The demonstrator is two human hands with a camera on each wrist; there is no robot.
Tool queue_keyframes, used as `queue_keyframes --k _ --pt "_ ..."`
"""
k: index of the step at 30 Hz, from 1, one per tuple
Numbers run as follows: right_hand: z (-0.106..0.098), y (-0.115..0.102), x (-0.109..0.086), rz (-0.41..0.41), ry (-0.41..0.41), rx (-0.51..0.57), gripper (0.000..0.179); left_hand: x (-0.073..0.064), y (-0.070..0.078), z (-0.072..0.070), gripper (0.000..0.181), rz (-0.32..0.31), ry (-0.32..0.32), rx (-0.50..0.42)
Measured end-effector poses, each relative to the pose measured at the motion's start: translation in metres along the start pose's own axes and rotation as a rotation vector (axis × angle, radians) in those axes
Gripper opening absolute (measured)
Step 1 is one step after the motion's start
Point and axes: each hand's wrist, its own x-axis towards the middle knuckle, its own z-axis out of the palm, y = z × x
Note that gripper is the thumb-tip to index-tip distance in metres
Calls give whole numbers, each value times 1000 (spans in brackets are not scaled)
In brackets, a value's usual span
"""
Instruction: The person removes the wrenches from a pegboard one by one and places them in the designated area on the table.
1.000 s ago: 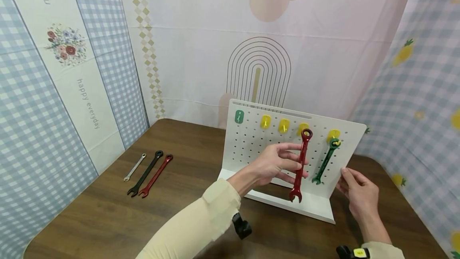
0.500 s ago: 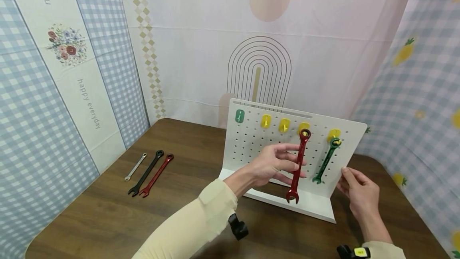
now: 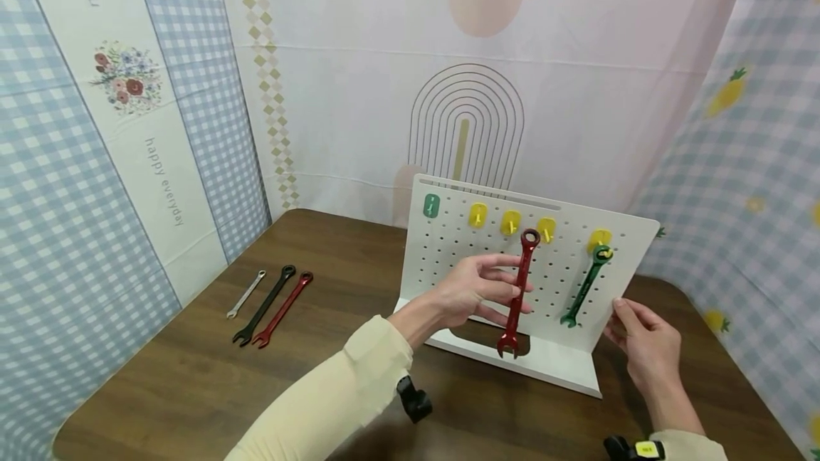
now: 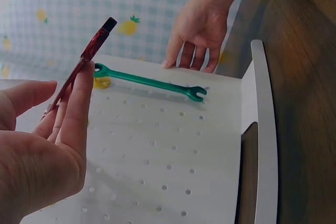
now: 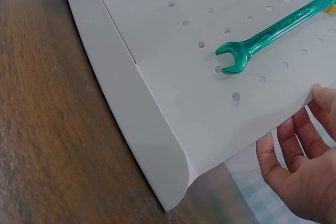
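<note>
In the head view my left hand (image 3: 468, 292) pinches a red combination wrench (image 3: 517, 290) by the middle of its shaft, ring end up and open end down. It stands in front of the white pegboard (image 3: 631, 251), with the ring just left of a yellow hook (image 3: 547, 229). My right hand (image 3: 650, 343) grips the board's right edge, thumb on the front face. A green wrench (image 3: 583, 292) hangs by its ring from the rightmost yellow hook (image 3: 600, 239). The left wrist view shows the held wrench (image 4: 72, 82) nearly edge-on between thumb and fingers.
On the brown table (image 3: 173, 375), to the left, lie a small silver wrench (image 3: 246, 295), a black wrench (image 3: 265, 304) and another red wrench (image 3: 283, 309). Two further yellow hooks (image 3: 477, 215) and a green hook (image 3: 431, 206) sit along the board's top. Curtains surround the table.
My left hand has drawn the red wrench leftward, and the yellow hook that was behind its ring now shows beside it. My right hand has kept its place on the board's edge.
</note>
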Motion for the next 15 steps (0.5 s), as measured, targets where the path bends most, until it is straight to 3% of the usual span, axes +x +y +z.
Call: queue_keyframes --k 15 --pt "1 -4 28 14 -14 15 42 7 3 -12 40 -38 37 -5"
